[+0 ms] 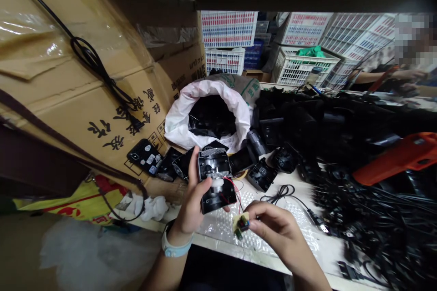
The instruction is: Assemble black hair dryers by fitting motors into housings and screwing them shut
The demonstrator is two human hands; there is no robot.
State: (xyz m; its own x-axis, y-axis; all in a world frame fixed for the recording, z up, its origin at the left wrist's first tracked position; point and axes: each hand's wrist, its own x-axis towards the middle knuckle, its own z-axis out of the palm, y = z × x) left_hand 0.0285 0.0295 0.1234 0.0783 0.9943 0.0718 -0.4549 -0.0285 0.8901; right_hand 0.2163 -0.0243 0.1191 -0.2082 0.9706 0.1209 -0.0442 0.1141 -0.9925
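My left hand point(194, 202) grips a black plastic housing point(218, 200), its open inside facing me, with a white round part point(217, 183) in its middle. Red wires point(235, 186) run from the housing down to a small circuit board point(239, 223). Thumb and fingertips of my right hand point(273, 225) pinch that board by its right edge, below and right of the housing. Green and dark components sit on the board. Under both hands lies clear bubble wrap point(221, 232) on the white tabletop.
A white sack point(175, 120) of black parts stands behind my hands. Loose black housings point(262, 175) lie nearby. An orange tool-like object point(396, 159) and piled black cables point(368, 218) fill the right. A cardboard box point(68, 100) and phone point(145, 157) are left. Another person's hand point(409, 75) shows far right.
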